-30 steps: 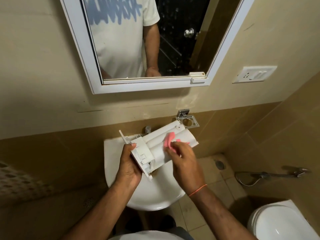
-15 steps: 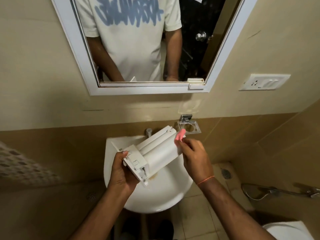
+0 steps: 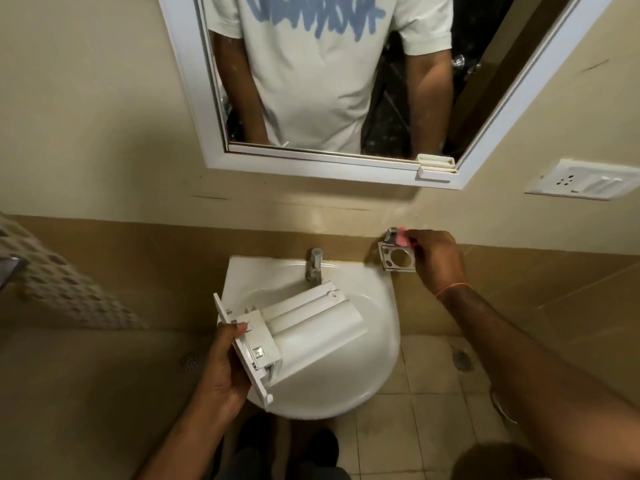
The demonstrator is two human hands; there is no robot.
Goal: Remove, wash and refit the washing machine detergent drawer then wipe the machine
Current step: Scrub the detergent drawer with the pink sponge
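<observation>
Detergent drawer (image 3: pixel 298 336): held tilted over the sink (image 3: pixel 377 368), front panel gripped by the left hand (image 3: pixel 221 368), body no longer rubbed with the pink scrubber (image 3: pixel 401 237) as a second ago. Right hand (image 3: pixel 434 259): moved off the drawer to the metal wall holder (image 3: pixel 397 258) just right of the sink, pinching the scrubber at its top edge. Likely reading: scrubbing done, scrubber being parked, rinse under the tap (image 3: pixel 314 268) and refit pending.

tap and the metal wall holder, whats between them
Nothing stands between the tap and the metal holder: the head view shows only the bare back rim of the sink and brown wall tile.
</observation>
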